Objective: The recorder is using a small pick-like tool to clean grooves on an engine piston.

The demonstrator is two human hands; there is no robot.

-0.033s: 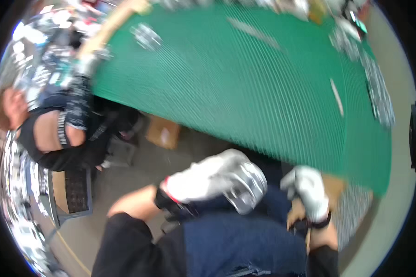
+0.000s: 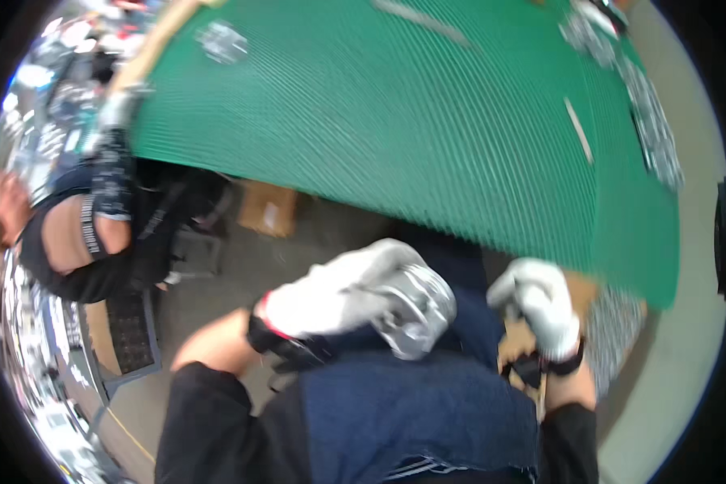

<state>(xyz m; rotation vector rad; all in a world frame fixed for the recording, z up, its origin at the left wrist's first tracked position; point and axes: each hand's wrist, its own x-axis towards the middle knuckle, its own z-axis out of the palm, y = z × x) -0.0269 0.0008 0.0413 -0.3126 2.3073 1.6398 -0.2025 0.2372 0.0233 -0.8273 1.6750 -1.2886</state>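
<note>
My left hand [image 2: 331, 295], in a white glove with a red cuff edge, is closed around a shiny silvery metal part [image 2: 418, 310] with rounded, hollow shapes. Motion blur smears its finer details. The part is held above my lap, just short of the near edge of the green table [image 2: 363, 121]. To the right, my right hand [image 2: 539, 305], also gloved in white, hovers apart from the part with its fingers curled inward. Whether anything small is inside those fingers is hidden.
Another silvery part [image 2: 222, 42] lies at the table's far left, beside a co-worker's gloved hand [image 2: 119, 109]. A thin pale strip [image 2: 578, 131] and a row of metal pieces [image 2: 652, 125] lie on the right. A cardboard box [image 2: 268, 208] stands on the floor beneath the table.
The table and co-worker have shifted up and left in the picture as the view moved. Both my hands appear slightly higher; the left still holds the metal part.
</note>
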